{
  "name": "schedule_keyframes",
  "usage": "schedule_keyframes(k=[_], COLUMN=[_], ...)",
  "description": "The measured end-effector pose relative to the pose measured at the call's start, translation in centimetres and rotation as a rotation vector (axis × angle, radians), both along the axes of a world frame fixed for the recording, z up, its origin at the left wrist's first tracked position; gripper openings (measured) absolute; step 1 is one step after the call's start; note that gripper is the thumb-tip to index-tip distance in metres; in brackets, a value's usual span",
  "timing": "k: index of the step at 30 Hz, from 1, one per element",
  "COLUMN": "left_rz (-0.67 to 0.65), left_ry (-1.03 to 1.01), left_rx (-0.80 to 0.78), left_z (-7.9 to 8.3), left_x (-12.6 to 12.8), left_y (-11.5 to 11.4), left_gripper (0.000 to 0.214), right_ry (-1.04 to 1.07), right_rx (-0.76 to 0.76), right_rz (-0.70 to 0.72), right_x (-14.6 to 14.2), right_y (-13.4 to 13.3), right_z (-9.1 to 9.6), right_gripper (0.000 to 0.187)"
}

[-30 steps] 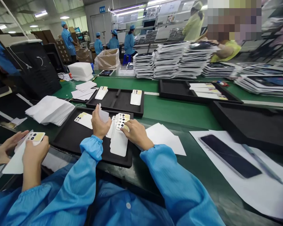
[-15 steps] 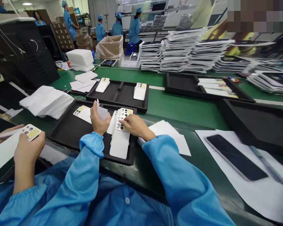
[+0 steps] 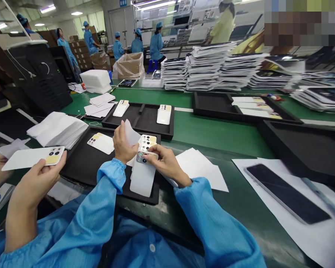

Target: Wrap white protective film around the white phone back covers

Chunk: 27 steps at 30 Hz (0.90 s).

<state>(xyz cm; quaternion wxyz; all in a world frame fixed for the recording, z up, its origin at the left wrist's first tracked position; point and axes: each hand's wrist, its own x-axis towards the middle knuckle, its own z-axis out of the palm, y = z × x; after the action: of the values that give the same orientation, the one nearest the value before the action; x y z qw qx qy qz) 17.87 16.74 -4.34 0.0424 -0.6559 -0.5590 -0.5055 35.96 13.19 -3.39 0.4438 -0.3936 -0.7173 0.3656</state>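
Observation:
My left hand (image 3: 123,144) is closed on a small translucent film sheet (image 3: 130,133), held up over a black tray (image 3: 80,163). My right hand (image 3: 164,163) pinches the camera end of the top white phone back cover (image 3: 142,175), which lies on a stack of such covers in the tray. Another white cover (image 3: 102,142) with a yellow camera patch lies alone further left in the same tray.
A co-worker's hands (image 3: 35,178) at left hold a white cover (image 3: 33,157). A second black tray (image 3: 141,118) beyond holds two covers. White sheets (image 3: 57,128) lie left, paper (image 3: 201,169) right, a dark phone (image 3: 287,193) on paper far right. Stacked trays (image 3: 209,67) stand behind.
My right hand has slid back onto the top cover's camera end and pinched it. My left hand lifted the film slightly higher. The co-worker turned their cover flatter.

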Motion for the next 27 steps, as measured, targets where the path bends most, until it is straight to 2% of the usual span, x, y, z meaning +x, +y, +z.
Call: schedule_keyframes(k=[2, 4, 8, 11, 14, 19, 23, 27], left_rz=[-0.006, -0.008, -0.048, -0.059, -0.046, -0.026, 0.004, -0.021], left_ry=[-0.010, -0.047, -0.126, -0.155, -0.165, -0.123, -0.062, -0.026], left_rx=[-0.004, 0.012, 0.075, 0.117, 0.139, 0.127, 0.125, 0.107], left_z=[0.0, -0.2, -0.6, -0.6, -0.4, -0.4, -0.5, -0.4], left_x=[0.5, 0.7, 0.6, 0.4, 0.3, -0.1, -0.5, -0.8], left_y=[0.5, 0.7, 0.5, 0.2, -0.1, -0.3, -0.4, -0.4], left_gripper=[0.091, 0.090, 0.087, 0.084, 0.084, 0.087, 0.086, 0.091], right_ry=[0.032, 0.124, 0.487, 0.767, 0.870, 0.838, 0.861, 0.858], right_rx=[0.008, -0.064, -0.402, -0.637, -0.772, -0.796, -0.789, -0.738], right_rz=[-0.019, -0.019, 0.068, 0.194, 0.346, 0.430, 0.470, 0.442], right_x=[-0.1, -0.3, -1.2, -1.9, -1.9, -1.5, -1.7, -1.8], right_y=[-0.3, -0.6, -0.9, -0.8, -0.7, -0.9, -1.1, -1.2], right_z=[-0.1, -0.3, -0.7, -0.7, -0.6, -1.0, -1.4, -1.5], right_gripper=[0.034, 0.040, 0.052, 0.055, 0.057, 0.056, 0.062, 0.066])
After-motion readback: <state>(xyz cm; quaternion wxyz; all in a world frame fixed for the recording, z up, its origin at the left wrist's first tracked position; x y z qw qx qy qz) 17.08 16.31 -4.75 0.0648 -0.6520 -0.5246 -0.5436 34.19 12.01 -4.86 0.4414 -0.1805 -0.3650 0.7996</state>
